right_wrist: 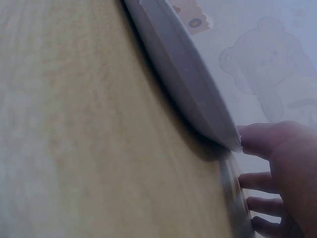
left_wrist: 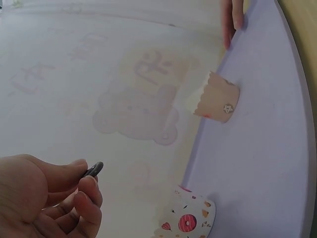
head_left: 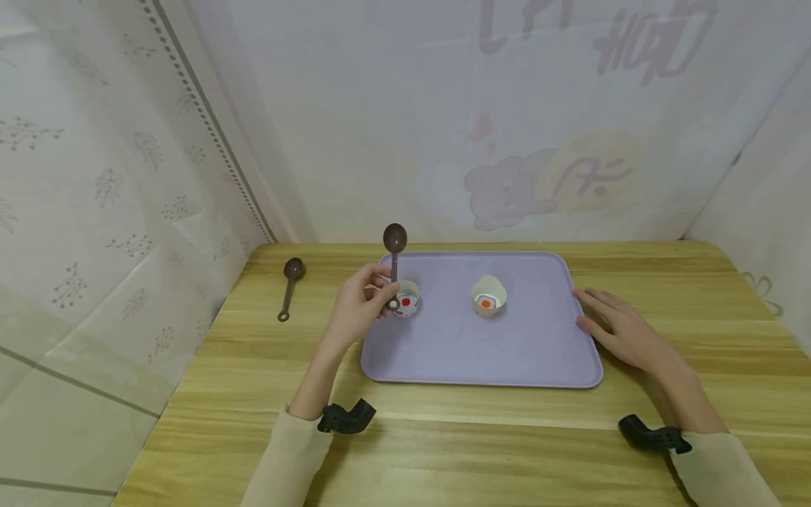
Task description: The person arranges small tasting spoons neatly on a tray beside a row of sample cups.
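Note:
My left hand (head_left: 356, 304) pinches the handle of a dark brown measuring spoon (head_left: 395, 238) between thumb and fingers, with its bowl pointing up. In the left wrist view only the ringed handle end (left_wrist: 93, 170) shows. Just beside that hand, a white patterned paper baking cup (head_left: 409, 307) with a red piece in its bottom stands at the left of a lilac tray (head_left: 437, 352). A tan paper baking cup (head_left: 496, 310) with an orange piece inside is near the tray's middle. My right hand (head_left: 624, 329) touches the tray's right edge with its fingers extended.
Another brown measuring spoon (head_left: 289, 289) lies on the wooden table (head_left: 481, 451), left of the tray. Behind the table hangs a pale curtain (head_left: 380, 141) with a bear print, and a leaf-patterned curtain (head_left: 114, 211) hangs at the left.

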The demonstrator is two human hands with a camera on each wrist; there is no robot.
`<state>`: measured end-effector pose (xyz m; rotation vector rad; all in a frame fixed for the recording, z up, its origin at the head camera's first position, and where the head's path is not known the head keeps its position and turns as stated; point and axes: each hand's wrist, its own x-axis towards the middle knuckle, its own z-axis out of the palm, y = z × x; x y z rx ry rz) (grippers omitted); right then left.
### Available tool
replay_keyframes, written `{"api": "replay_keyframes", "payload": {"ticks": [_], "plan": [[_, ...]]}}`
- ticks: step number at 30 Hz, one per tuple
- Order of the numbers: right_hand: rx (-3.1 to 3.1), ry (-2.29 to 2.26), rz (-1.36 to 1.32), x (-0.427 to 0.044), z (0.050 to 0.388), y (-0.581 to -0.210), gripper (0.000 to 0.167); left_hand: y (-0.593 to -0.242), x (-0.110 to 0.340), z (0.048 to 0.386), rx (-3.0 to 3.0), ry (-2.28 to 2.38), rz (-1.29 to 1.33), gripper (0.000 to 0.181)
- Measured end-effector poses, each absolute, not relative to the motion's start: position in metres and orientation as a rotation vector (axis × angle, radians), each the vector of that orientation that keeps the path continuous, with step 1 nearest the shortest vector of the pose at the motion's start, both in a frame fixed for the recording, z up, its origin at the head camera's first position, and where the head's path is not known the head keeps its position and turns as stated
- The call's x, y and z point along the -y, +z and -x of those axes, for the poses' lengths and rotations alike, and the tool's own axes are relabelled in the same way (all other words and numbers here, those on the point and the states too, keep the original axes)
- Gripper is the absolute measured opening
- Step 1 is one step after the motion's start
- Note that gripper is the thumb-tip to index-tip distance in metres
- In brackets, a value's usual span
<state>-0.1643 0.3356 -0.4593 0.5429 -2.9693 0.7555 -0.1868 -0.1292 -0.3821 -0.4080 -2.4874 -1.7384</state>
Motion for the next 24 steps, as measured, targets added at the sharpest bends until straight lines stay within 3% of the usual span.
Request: {"api": "replay_keyframes", "payload": {"ticks": [24], "plan": [[2.973, 0.763, -0.545, -0.3355, 0.1645, -0.4598, 0.060, -0.3789, 0.1200, 0.1871, 2.464, -1.772, 0.432, 0.023]]}}
